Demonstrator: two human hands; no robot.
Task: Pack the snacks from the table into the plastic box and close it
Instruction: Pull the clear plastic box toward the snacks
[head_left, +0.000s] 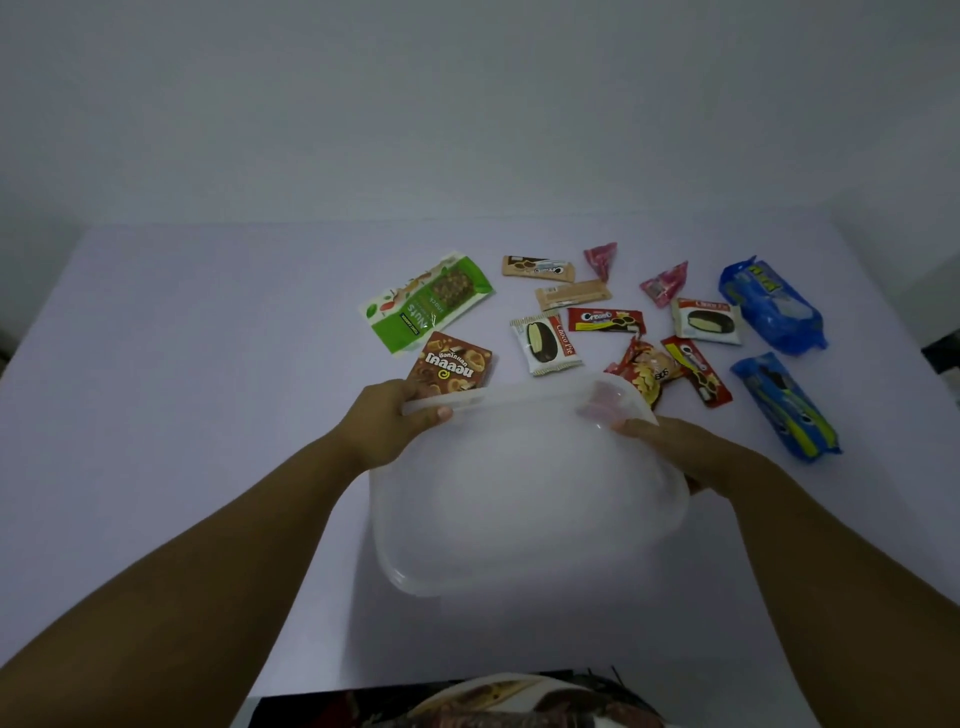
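A translucent plastic box (400, 569) stands on the table in front of me. Its lid (519, 447) sits over it with the far edge raised. My left hand (392, 423) grips the lid's far left corner, thumb on top. At the lid's right side, my right hand (680, 449) holds the edge. Beyond the box lie several snacks: a green nuts pack (426, 306), a brown biscuit box (452, 366), two Choco Pie packs (545, 343) (706, 319), a red cream biscuit pack (605, 320) and two blue packs (771, 306) (784, 405).
More snacks lie among them: two beige wafer bars (537, 267), two pink candies (665, 283), a red-yellow pack (649, 376) partly behind the lid, and a red bar (698, 376). The white table (182, 364) meets a plain wall at the back.
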